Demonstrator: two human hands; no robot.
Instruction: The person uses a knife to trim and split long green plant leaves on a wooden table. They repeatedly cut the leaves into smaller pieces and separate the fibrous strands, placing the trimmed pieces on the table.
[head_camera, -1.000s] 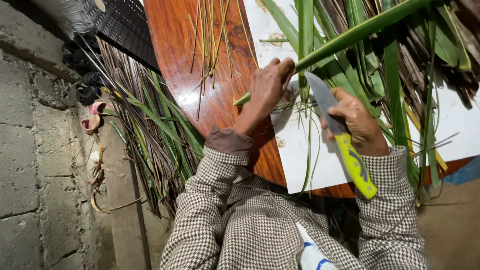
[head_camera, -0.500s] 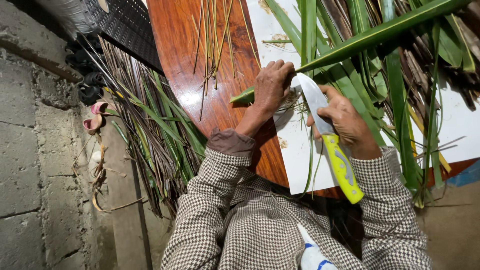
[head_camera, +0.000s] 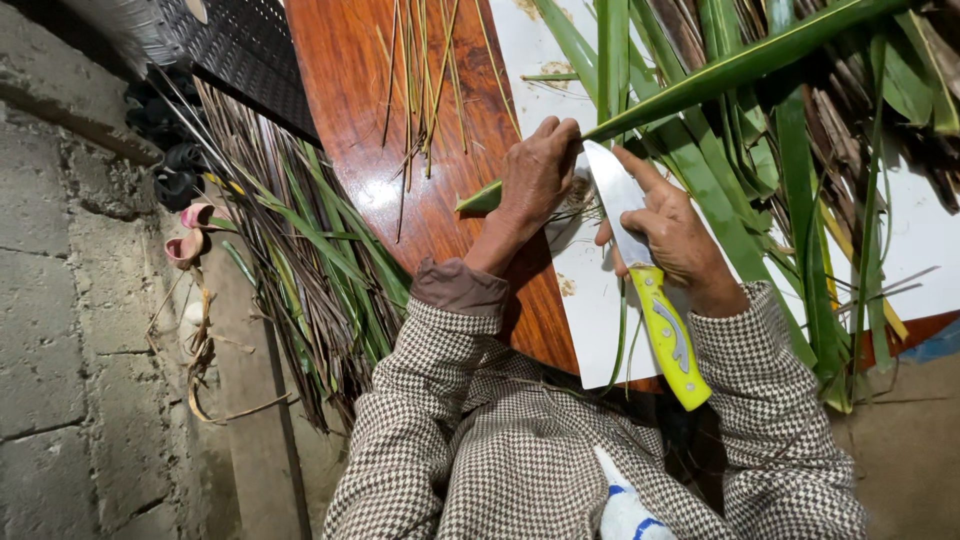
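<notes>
My left hand (head_camera: 535, 180) grips a long green palm leaf (head_camera: 740, 65) that runs from the upper right down to a cut end poking out left of the hand. My right hand (head_camera: 675, 235) holds a knife (head_camera: 650, 285) with a steel blade and a yellow-green handle. The blade tip rests against the leaf right beside my left fingers. Both hands work over a white sheet (head_camera: 590, 290) lying on a reddish wooden table (head_camera: 370, 150). Both arms wear checked sleeves.
Thin stripped leaf ribs (head_camera: 420, 90) lie on the table at the top. More green and dry leaves (head_camera: 840, 190) pile up at the right. A heap of leaf strips (head_camera: 300, 270) lies on the ground left of the table, beside a grey block wall (head_camera: 50, 300).
The knife has tilted more upright and its tip has moved up to the leaf beside my left fingers. My left hand keeps its grip on the leaf.
</notes>
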